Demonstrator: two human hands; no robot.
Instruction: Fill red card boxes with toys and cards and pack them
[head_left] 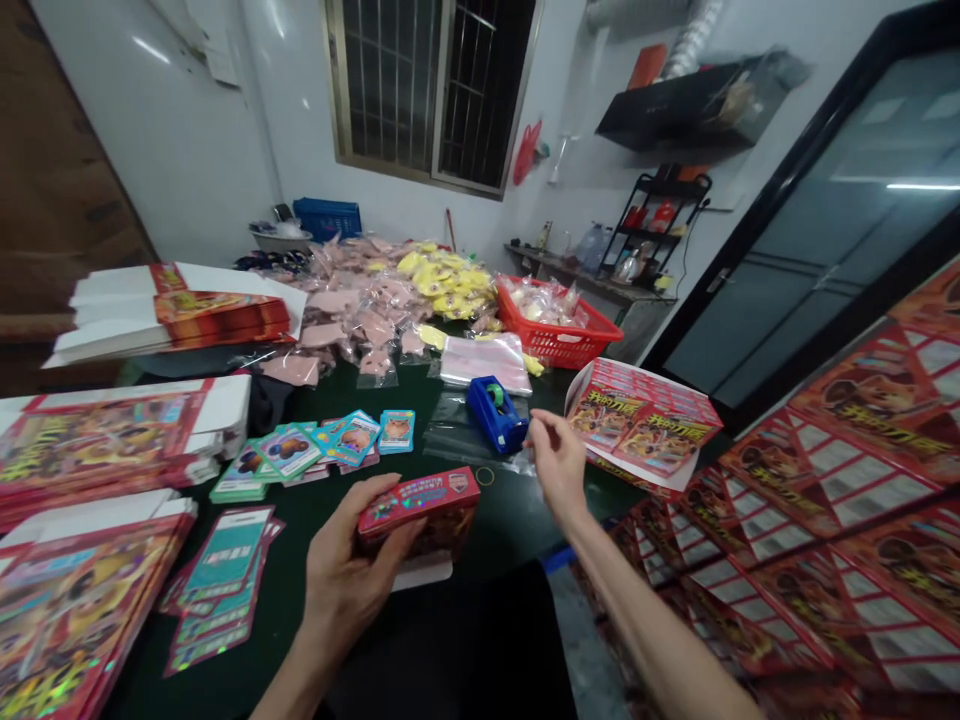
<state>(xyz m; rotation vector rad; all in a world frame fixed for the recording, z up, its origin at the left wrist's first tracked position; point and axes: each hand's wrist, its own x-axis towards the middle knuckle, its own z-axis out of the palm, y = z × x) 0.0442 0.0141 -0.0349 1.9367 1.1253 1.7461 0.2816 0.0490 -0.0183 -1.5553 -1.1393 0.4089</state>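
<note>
My left hand [356, 565] grips a small red box [420, 505] with shiny printing, near the table's front edge. A white flap [424, 572] sticks out at the box's lower end. My right hand [556, 465] is closed in a pinch beside the front end of a blue tape dispenser [496, 415]. What lies between those fingertips, if anything, is too small to make out. The dispenser carries a roll of green-looking tape [495, 395]. On the dark green table, a thin rubber band [486, 477] lies just past the box.
Stacks of flat red cartons [90, 430] and card piles [285, 455] cover the left. Bagged pink pieces [352, 310] and yellow pieces [450, 280] heap at the back, beside a red basket [559, 335]. A carton of red boxes [645, 415] stands right; more are stacked [847, 480] beyond.
</note>
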